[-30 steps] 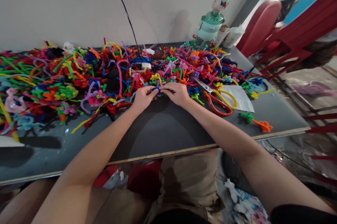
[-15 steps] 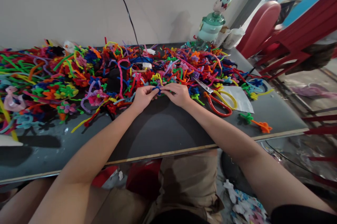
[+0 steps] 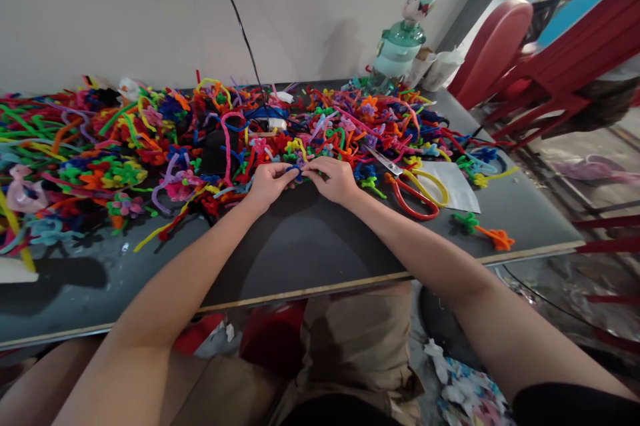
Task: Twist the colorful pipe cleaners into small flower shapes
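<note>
A small dark blue pipe cleaner piece [image 3: 295, 171] is pinched between my two hands, above the front edge of the colourful heap. My left hand [image 3: 271, 183] closes thumb and forefinger on its left side. From the right, the fingertips of my right hand [image 3: 332, 178] close on the same piece, whose exact shape is largely covered by the fingers. Behind them spreads a heap of bent pipe cleaners and pipe cleaner flowers [image 3: 370, 106]. Scissors [image 3: 419, 194] with one red and one yellow handle loop lie right of my right hand, blades partly in the heap.
A green-topped bottle [image 3: 397, 53] and paper cups [image 3: 443, 69] stand at the back right. A white sheet [image 3: 447, 186] lies under the scissors, near a green and orange pipe cleaner flower piece [image 3: 493, 237]. A black cable [image 3: 235, 16] hangs down into the heap. Red chairs [image 3: 565, 73] stand to the right.
The fingers of my right hand have shifted slightly on the blue piece. Both hands stay together in the same place, and the view has moved a little.
</note>
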The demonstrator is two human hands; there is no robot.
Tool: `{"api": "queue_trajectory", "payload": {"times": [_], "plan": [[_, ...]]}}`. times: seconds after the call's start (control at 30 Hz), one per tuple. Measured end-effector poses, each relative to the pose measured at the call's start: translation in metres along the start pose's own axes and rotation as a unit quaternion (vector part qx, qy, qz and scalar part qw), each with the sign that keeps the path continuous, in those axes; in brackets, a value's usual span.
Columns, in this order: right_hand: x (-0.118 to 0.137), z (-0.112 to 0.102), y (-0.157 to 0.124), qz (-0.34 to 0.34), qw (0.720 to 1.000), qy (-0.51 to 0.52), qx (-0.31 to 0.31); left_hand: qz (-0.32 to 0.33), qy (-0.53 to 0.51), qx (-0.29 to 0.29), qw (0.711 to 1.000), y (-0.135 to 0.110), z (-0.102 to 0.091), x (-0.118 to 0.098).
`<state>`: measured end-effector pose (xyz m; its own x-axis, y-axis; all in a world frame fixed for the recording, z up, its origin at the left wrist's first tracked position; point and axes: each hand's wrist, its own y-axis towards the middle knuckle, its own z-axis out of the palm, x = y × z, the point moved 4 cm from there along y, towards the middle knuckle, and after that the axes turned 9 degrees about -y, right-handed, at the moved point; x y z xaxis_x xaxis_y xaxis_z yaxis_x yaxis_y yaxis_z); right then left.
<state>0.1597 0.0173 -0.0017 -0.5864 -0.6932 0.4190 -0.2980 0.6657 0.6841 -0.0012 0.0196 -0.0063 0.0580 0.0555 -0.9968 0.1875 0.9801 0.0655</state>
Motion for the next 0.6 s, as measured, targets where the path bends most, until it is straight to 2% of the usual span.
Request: {"api": "queue_trajectory", "payload": {"times": [0.13,0.3,0.5,0.6], "plan": [[0.0009,-0.0002,0.0,-0.006,1.0,0.002,-0.007,0.003,0.0,-0.002,1.0,-0.0006,0.0016,-0.002],[0.0017,0.0021,0.0002,0.001,1.0,-0.005,0.023,0.016,0.015,-0.009,1.0,-0.0011,0.0016,-0.0004],[0.0005,-0.0001,0.0025,0.027,0.999,0.002,-0.037,0.028,0.003,-0.042,0.999,-0.0004,-0.0047,0.0049],[0.0008,-0.0018,0.002,0.04,0.998,0.006,-0.04,0.032,-0.008,-0.048,0.998,0.0003,-0.0067,0.0058]]}}
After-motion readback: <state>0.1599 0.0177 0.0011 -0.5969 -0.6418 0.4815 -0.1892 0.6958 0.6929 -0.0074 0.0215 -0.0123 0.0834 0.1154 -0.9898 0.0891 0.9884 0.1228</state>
